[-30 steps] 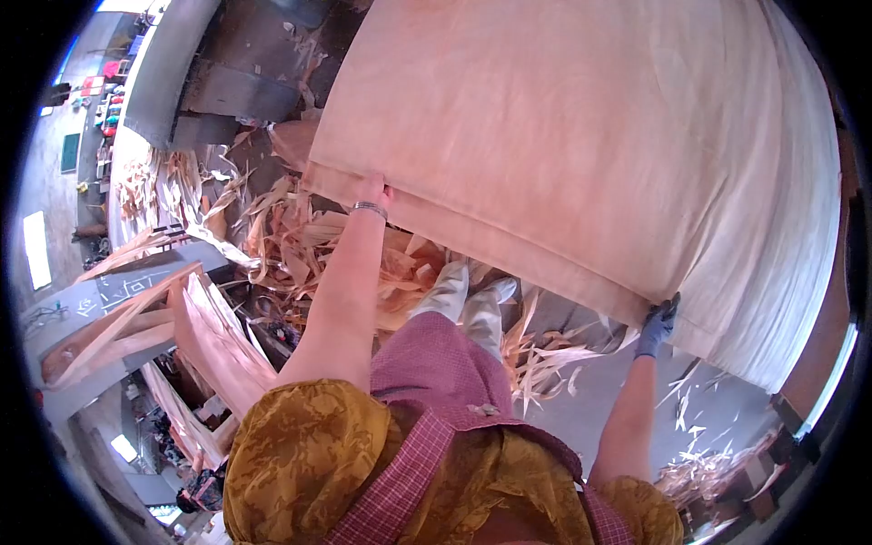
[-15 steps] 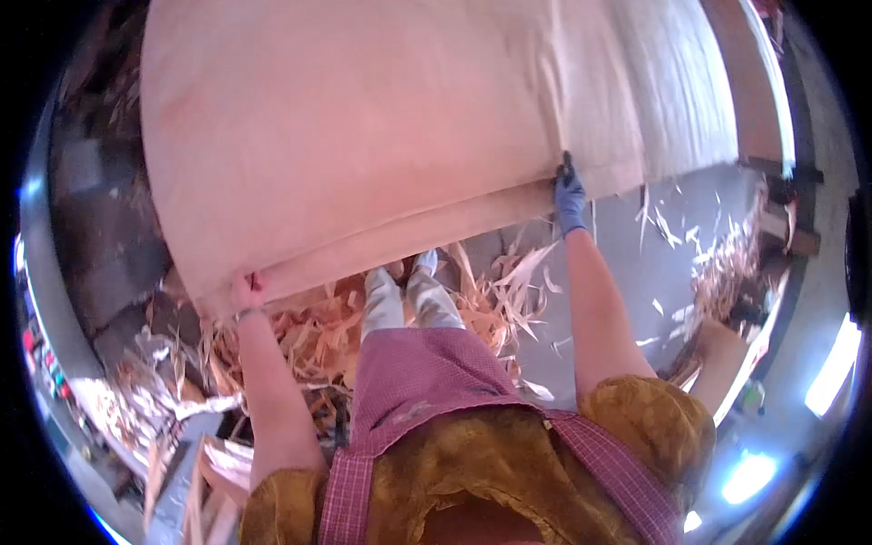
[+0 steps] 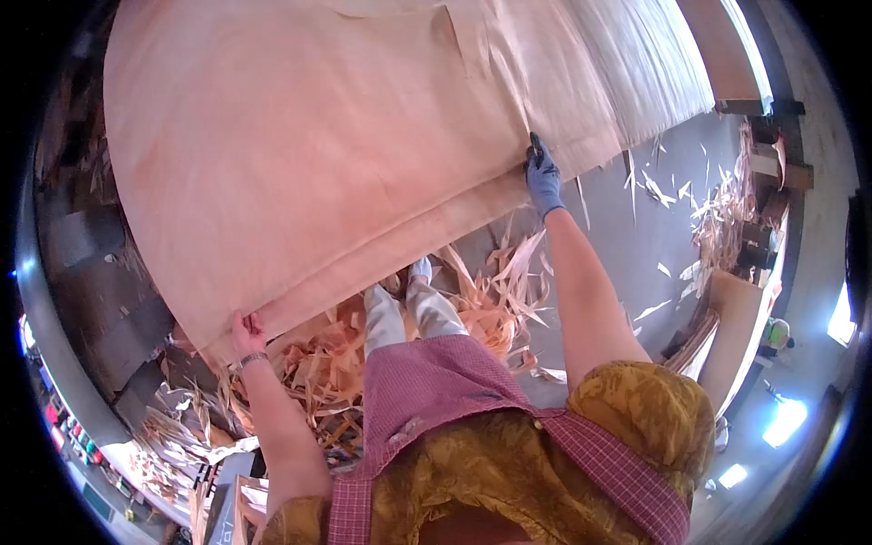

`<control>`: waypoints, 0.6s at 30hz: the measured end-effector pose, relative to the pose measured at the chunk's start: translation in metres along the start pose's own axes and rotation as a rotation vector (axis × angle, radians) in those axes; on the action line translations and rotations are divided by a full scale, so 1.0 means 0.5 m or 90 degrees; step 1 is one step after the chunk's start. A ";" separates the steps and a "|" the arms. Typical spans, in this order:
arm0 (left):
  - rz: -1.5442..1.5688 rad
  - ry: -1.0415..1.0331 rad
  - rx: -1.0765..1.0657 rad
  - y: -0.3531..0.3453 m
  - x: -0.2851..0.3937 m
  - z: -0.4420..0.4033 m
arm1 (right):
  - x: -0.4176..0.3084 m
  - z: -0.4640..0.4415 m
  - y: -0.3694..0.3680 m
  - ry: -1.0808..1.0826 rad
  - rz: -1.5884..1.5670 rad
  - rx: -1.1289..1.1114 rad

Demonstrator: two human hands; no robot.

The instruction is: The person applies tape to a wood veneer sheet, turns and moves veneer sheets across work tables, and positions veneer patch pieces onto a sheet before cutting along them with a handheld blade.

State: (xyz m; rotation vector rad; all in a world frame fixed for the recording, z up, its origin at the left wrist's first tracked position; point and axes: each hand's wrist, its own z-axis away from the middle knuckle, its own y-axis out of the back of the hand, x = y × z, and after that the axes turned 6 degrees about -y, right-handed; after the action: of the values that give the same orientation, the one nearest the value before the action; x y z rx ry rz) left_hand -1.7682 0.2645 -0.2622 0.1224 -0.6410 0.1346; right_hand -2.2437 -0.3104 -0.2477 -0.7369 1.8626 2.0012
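A wide, pale pinkish-tan wood veneer sheet (image 3: 300, 154) fills the upper part of the view, lying over another layer whose strip shows along the near edge. My bare left hand (image 3: 247, 334), with a band at the wrist, is closed on the sheet's near left corner, fingers curled. My right hand (image 3: 543, 177), in a blue-grey glove with dark fingertips, is closed on the near edge farther right. A raised crease runs away from it through the veneer, and a torn flap (image 3: 463, 41) stands up near the top. The fingers' undersides are hidden.
Veneer scraps (image 3: 336, 363) lie heaped around my feet, with more strips (image 3: 718, 209) on the grey floor at right. Boards (image 3: 731, 318) stand at lower right. Wooden pieces (image 3: 250, 509) and a dark beam lie at lower left. Another person (image 3: 777, 334) is far off at right.
The view has turned, and the sheet's near edge now slants more, lower at left. A torn flap has come into view at the top. Both hands keep hold of the edge.
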 end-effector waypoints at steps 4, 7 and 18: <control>0.005 0.022 0.047 -0.008 0.002 -0.008 | -0.011 0.009 0.001 -0.055 0.051 -0.024; 0.029 0.003 0.025 -0.011 -0.008 -0.031 | -0.015 0.017 -0.006 0.000 0.030 0.024; -0.980 -0.486 -0.107 0.071 -0.031 -0.069 | 0.096 0.134 0.073 0.056 -0.126 -0.026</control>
State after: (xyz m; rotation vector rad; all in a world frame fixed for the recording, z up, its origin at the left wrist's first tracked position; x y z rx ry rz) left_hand -1.7658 0.3034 -0.2963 0.4820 -1.1481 -1.5116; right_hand -2.3138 -0.2536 -0.2429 -0.9938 1.7245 1.9140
